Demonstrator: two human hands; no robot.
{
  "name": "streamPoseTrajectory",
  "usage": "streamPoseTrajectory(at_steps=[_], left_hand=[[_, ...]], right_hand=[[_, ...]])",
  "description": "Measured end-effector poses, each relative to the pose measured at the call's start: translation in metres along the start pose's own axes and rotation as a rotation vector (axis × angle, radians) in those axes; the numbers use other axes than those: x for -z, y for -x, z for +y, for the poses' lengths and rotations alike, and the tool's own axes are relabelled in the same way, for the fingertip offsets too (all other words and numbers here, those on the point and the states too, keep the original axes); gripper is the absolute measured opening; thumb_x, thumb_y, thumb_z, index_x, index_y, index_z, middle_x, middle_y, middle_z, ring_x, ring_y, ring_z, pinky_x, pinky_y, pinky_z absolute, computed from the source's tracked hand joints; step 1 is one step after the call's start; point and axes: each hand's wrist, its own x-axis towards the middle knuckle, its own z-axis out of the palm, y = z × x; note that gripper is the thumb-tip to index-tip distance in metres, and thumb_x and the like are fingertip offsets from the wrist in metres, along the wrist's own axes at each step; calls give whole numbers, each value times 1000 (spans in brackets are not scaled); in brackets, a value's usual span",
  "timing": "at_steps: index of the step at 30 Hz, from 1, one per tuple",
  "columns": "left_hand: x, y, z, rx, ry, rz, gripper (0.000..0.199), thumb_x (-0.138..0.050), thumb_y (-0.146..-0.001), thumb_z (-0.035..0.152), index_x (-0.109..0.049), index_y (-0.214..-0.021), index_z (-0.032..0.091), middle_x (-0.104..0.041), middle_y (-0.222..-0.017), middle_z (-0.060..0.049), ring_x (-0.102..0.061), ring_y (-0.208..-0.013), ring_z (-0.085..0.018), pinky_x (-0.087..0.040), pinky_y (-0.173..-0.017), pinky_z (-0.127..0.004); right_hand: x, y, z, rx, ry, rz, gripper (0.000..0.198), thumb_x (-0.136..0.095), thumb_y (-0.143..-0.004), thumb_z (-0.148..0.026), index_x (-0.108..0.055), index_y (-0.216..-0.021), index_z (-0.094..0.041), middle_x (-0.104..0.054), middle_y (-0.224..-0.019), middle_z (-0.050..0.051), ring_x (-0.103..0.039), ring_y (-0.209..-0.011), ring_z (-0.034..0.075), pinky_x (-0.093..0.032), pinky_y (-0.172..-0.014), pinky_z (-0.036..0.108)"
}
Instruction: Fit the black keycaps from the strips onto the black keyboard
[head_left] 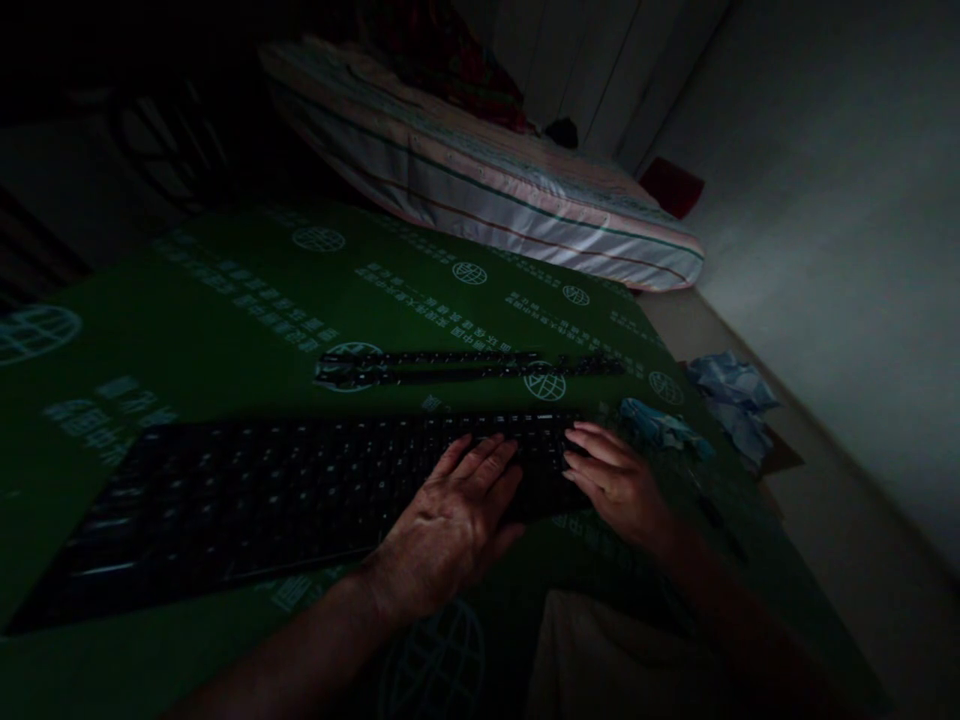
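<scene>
A black keyboard (pixel 277 490) lies slantwise on a green table. Flat on its right half, my left hand (pixel 457 515) has its fingers stretched out over the keys, with no object in its grasp. My right hand (pixel 619 485) is at the keyboard's right end, fingers bent and fingertips close together on the keys. Anything small between those fingertips is hidden in the dark. Behind the keyboard, small black keycaps (pixel 427 376) lie in two long rows. A crumpled blue and white wrapper (pixel 664 425) is just beyond my right hand.
The green table (pixel 247 260) carries white globe prints and lettering. Past its far edge stands a bed with a striped mattress (pixel 510 215). Crumpled bluish paper or plastic (pixel 731 395) lies off the right edge, near a pale wall (pixel 847 220). The room is very dim.
</scene>
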Motion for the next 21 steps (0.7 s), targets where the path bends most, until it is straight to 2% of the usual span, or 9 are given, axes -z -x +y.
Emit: streamPoseTrajectory(at_steps=[4, 8, 21], left_hand=[[1, 0, 1, -1, -3, 0, 41, -52, -87, 41, -59, -119, 16, -52, -136, -12, -46, -126, -26, -30, -109, -46], [1, 0, 1, 0, -6, 2, 41, -52, -88, 40, -58, -120, 16, -52, -136, -12, -46, -126, -27, -31, -109, -46], [-2, 0, -1, -8, -6, 29, 42, -52, -87, 40, -59, -120, 15, -51, -137, -13, -46, -127, -27, -32, -108, -47]], right_hand=[[-2, 8, -6, 42, 109, 16, 23, -59, -85, -20, -65, -108, -18, -64, -119, 13, -51, -123, 26, -50, -98, 45], [-3, 12, -12, 45, 183, 20, 27, -58, -86, -21, -62, -113, -19, -63, -121, 12, -52, -122, 27, -50, -97, 44], [-7, 14, -17, 35, 221, 4, 28, -56, -88, -24, -62, -114, -16, -64, -121, 12, -51, -123, 28, -48, -96, 45]])
